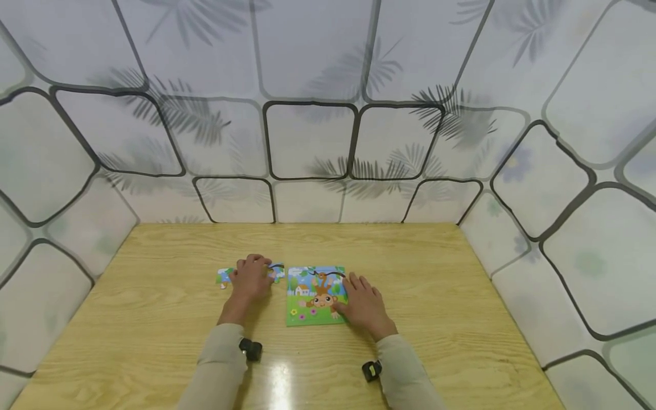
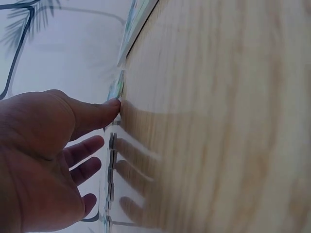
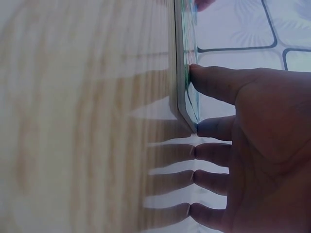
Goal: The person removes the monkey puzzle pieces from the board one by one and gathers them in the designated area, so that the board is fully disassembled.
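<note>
Both arms reach forward. The left hand is spread loosely, thumb touching one of the puzzle pieces on the left. The right hand is spread too (fingertips on the table), its thumb on the right side of the monkey picture.

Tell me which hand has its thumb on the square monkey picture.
The right hand, its thumb by the right edge of the monkey picture; the left hand touches the puzzle pieces left of it.
</note>
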A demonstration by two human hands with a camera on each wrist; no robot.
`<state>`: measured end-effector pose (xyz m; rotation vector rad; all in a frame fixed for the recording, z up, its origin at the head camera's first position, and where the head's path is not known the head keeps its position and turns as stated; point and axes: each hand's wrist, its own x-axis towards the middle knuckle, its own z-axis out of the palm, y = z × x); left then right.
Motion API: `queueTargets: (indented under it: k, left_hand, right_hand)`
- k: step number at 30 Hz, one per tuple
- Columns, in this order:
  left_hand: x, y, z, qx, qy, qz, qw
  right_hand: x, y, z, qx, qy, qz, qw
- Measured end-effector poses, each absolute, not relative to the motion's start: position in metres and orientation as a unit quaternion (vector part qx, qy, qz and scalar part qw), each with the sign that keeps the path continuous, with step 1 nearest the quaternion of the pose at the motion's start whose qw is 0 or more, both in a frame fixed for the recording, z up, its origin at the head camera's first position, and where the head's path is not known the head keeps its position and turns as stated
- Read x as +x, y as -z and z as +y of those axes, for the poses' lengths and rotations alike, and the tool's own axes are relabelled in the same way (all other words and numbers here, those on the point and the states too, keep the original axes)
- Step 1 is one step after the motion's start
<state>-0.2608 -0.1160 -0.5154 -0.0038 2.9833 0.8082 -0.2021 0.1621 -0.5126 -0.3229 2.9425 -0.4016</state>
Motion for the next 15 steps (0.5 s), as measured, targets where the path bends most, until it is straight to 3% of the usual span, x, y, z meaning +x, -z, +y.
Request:
queueTargets:
  k: [11, 15]
  left_hand:
    - [-0.248, 0.516, -0.109, 0.027, -0.304, 0.952, 0.010]
    - [-0.237, 0.516, -0.096, 0.059, -0.281, 0.957, 0.030]
  right_hand:
    - [-0.202, 0.513, 0.158, -0.099, 0.143, 0.982, 0.077]
    - [-0.202, 0.512, 0.158, -0.096, 0.146, 0.982, 0.069]
